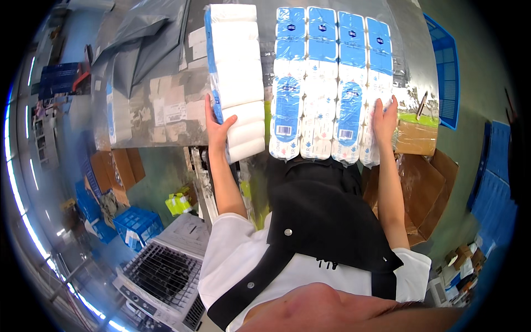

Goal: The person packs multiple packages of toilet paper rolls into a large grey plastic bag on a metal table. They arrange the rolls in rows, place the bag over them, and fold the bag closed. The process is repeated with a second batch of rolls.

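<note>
Four-across packs of toilet rolls (pixel 318 83) in clear, white and blue film lie flat, side by side on the table in front of me. To their left, across a gap, a separate pack of toilet rolls (pixel 238 66) shows mostly white rolls, its blue printed face turned left. My left hand (pixel 218 130) grips this pack's near left edge, thumb over the white side and fingers along the printed face. Against the right edge of the row rests my right hand (pixel 385 122), fingers stretched out and thumb apart.
Grey plastic sheeting (pixel 138 44) covers the table's far left. Right of the packs, a pen-like tool (pixel 422 105) stands by a green patch on a cardboard box (pixel 416 137). A blue crate (pixel 445 72) is beyond the right edge. Open cartons (pixel 423 193) and a grilled machine (pixel 160 274) stand below.
</note>
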### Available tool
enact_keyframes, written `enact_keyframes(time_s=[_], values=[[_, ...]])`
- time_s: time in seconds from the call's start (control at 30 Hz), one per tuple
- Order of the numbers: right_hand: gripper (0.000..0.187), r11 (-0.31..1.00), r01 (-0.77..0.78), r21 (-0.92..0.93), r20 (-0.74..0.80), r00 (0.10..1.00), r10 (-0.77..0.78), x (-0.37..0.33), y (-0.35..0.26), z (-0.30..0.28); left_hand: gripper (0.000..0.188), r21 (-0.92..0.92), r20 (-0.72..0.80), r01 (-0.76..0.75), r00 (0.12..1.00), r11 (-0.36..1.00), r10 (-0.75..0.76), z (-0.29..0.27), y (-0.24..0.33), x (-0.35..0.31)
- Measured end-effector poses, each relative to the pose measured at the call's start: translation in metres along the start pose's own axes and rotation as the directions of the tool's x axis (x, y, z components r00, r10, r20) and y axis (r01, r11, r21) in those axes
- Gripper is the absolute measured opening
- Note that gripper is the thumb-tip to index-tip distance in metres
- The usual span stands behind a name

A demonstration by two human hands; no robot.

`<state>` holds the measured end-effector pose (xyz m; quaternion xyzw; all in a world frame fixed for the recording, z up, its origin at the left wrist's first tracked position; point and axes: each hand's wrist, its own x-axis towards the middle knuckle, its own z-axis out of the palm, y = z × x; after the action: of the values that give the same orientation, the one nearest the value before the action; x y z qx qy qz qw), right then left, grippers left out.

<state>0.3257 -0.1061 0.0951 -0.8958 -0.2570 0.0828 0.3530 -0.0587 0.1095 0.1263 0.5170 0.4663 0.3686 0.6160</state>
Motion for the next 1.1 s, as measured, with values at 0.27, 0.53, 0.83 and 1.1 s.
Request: enact_keyframes(time_s=[0.27,0.53,0.83,1.1], values=[[0.056,0.963,-0.158,0.217,0.135,0.982,0.131,0.012,0.014,-0.003,0.058,-0.047,0.176,0.135,0.976,0.990,-0.125,0.007,0.014,0.017],[0.051,0.345,-0.685,0.641,0.649,0.725,0.233,0.084,0.036,0.003,0.063,-0.239,0.085,0.492,0.869,0.837,-0.487,0.052,-0.062,0.081],[0.057,0.354,-0.795,0.492,0.761,0.591,0.269,0.087,0.027,0.012,0.056,-0.423,0.127,0.510,0.852,0.749,-0.508,0.059,-0.063,0.046],[0.057,0.367,-0.804,0.468,0.736,0.584,0.342,0.086,0.056,0.025,0.065,-0.422,0.265,0.572,0.820,0.704,-0.508,0.049,-0.074,0.029]])
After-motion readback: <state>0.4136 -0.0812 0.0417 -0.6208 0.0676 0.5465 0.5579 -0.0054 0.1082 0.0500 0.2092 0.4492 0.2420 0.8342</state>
